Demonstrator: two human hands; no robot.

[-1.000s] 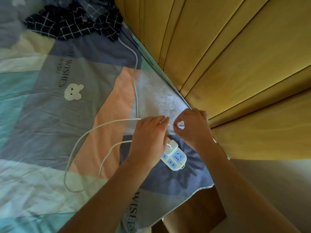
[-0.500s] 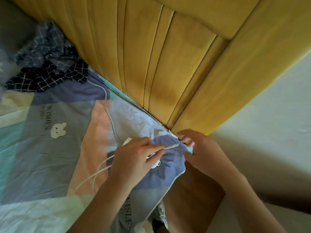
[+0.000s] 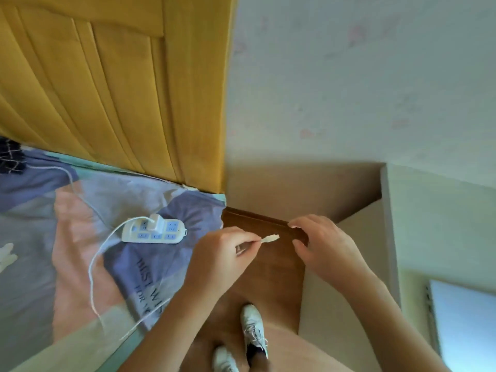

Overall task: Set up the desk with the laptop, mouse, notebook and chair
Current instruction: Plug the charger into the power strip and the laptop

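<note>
My left hand (image 3: 222, 260) pinches the plug end of a thin white charging cable (image 3: 269, 239), which points right over the gap beside the bed. The cable trails back across the bed in a loop (image 3: 92, 269) to a white adapter (image 3: 157, 223) plugged into a white and blue power strip (image 3: 154, 232) lying on the bedsheet. My right hand (image 3: 324, 244) hovers just right of the plug tip, fingers curled and apart, holding nothing. At the bottom right edge the laptop (image 3: 467, 326) shows a pale screen on a light desk (image 3: 410, 224).
A patchwork bedsheet (image 3: 67, 237) covers the bed at left, under a yellow wooden headboard (image 3: 120, 89). A brown wooden floor strip (image 3: 271, 264) lies between bed and desk, with my white shoes (image 3: 253, 328) on it. A pale wall (image 3: 362, 76) fills the upper right.
My view has swung right from the bed toward the desk. The left hand carried the cable end off the bed edge, exposing the power strip. My right hand let go of the cable.
</note>
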